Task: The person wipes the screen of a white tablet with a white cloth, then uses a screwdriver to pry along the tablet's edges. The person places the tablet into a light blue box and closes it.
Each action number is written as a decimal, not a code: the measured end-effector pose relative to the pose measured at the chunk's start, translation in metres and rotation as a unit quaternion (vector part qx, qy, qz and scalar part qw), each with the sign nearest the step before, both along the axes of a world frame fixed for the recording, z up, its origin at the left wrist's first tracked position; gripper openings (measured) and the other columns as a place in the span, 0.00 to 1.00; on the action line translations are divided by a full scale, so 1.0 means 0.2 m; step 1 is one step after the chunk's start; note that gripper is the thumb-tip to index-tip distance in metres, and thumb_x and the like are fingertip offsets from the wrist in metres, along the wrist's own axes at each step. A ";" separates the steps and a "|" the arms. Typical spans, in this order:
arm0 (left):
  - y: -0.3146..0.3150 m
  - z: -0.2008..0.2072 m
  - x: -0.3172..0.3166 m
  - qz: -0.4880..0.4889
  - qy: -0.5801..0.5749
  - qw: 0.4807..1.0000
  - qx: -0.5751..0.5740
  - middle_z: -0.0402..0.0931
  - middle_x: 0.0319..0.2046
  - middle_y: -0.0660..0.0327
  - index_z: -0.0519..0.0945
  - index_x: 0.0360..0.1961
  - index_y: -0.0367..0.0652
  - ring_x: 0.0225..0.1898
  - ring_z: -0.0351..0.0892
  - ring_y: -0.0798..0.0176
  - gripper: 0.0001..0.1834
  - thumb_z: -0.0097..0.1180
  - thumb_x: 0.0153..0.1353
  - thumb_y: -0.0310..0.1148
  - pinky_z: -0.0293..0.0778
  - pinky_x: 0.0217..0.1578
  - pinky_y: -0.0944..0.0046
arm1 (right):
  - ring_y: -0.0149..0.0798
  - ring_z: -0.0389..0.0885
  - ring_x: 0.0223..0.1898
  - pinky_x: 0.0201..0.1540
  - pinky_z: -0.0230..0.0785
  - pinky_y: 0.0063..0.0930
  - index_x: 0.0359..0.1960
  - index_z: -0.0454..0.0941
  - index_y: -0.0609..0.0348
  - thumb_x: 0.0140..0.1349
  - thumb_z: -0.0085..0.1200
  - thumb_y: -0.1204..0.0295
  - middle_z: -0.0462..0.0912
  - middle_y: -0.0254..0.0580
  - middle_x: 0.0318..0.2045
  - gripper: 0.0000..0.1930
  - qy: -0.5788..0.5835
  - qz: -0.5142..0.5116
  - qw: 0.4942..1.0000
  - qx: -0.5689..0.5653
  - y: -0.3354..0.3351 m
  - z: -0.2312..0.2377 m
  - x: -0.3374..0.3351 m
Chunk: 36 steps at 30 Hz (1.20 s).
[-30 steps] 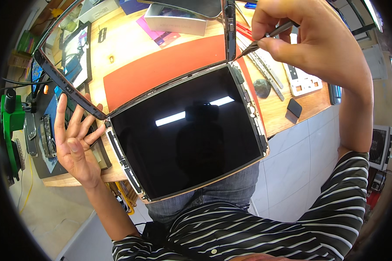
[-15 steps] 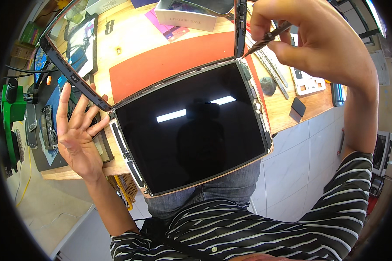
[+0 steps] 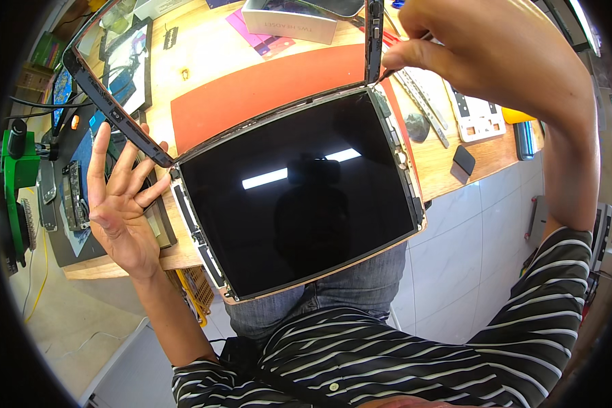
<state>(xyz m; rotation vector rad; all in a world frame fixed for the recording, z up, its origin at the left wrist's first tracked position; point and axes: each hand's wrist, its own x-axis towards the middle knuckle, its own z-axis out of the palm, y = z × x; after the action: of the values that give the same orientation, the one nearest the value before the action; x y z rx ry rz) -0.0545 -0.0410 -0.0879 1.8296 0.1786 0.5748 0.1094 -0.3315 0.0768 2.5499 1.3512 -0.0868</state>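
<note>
An opened tablet rests partly over my lap and partly on the table edge, its black display panel point(image 3: 299, 231) glossy with a light strip reflected in it. The lifted front frame point(image 3: 112, 112) stands raised along the tablet's far side. Beside that frame's lower left corner, my left hand point(image 3: 126, 217) is open, palm up with fingers spread, fingertips by the frame. My right hand point(image 3: 449, 61) is closed around a slim dark screwdriver point(image 3: 389, 72); its tip is at the tablet's far right corner. My fingers hide most of its handle.
An orange-red mat point(image 3: 265, 95) lies beneath the tablet's far side. A white box point(image 3: 289, 26) stands behind. To the right are metal tweezers point(image 3: 421, 102), a white phone frame point(image 3: 479, 122) and a black square piece point(image 3: 464, 160). A green device point(image 3: 22, 160) stands left.
My right hand has turned over and lowered slightly, bringing the screwdriver closer against the far right corner. The left hand has hardly moved, and the tablet has shifted very slightly.
</note>
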 end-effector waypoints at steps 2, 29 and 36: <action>0.00 0.00 0.01 -0.009 0.000 1.000 0.002 0.73 0.61 0.30 0.55 0.74 0.26 0.56 0.84 0.42 0.63 0.40 0.63 0.79 0.88 0.42 0.59 | 0.56 0.85 0.32 0.37 0.76 0.43 0.31 0.81 0.65 0.60 0.62 0.62 0.82 0.54 0.24 0.15 -0.015 0.000 1.000 -0.014 0.00 0.02 -0.01; 0.23 0.41 0.16 -0.180 -0.059 0.981 0.041 0.83 0.44 0.59 0.74 0.63 0.36 0.39 0.81 0.72 0.18 0.48 0.76 0.28 0.81 0.40 0.69 | 0.58 0.86 0.29 0.35 0.74 0.47 0.32 0.88 0.64 0.66 0.60 0.52 0.84 0.60 0.25 0.23 -0.036 0.021 0.993 -0.109 0.00 -0.06 0.10; 0.29 0.39 0.16 -0.110 -0.015 0.990 0.090 0.84 0.53 0.44 0.67 0.71 0.34 0.50 0.88 0.55 0.27 0.46 0.78 0.38 0.84 0.50 0.60 | 0.52 0.76 0.37 0.40 0.68 0.45 0.41 0.83 0.63 0.61 0.67 0.61 0.80 0.50 0.32 0.16 -0.041 0.067 0.995 0.067 -0.08 -0.20 0.13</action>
<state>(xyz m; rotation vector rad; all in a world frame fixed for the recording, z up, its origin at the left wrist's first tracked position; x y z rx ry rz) -0.0235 0.0180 -0.0100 1.9824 -0.0972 0.4749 0.1351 -0.3469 0.0371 2.5298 1.5402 0.1365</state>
